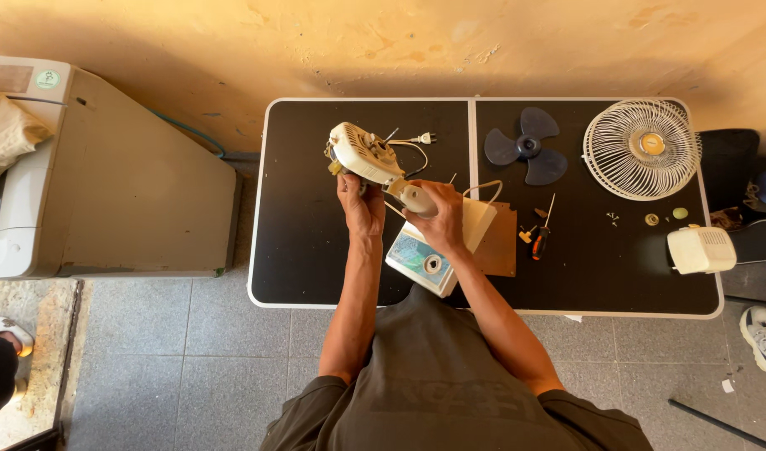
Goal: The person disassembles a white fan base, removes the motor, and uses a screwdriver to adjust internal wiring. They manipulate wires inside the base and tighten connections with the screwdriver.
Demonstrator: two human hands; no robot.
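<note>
While both hands work above the black folding table (316, 250), the cream plastic fan motor housing (362, 152) sits raised off the tabletop, tilted, up and left of the grip. Left hand (363, 207) is closed around the housing's underside, fingers wrapped on it from below. Right hand (440, 224) is clamped on the cream neck joint (415, 198) just beside the housing, lower right of it. Below the right hand, the fan's white base with pale blue control panel (421, 260) rests on the table near the front edge, partly over a brown board (500, 246). White cord and plug (421, 139) trail behind the housing. Well apart to the right: dark three-blade fan propeller (527, 147), white wire fan grille (642, 149), orange-handled screwdriver (540, 238), small loose screws and caps (650, 219), cream rear motor cover (700, 249).
</note>
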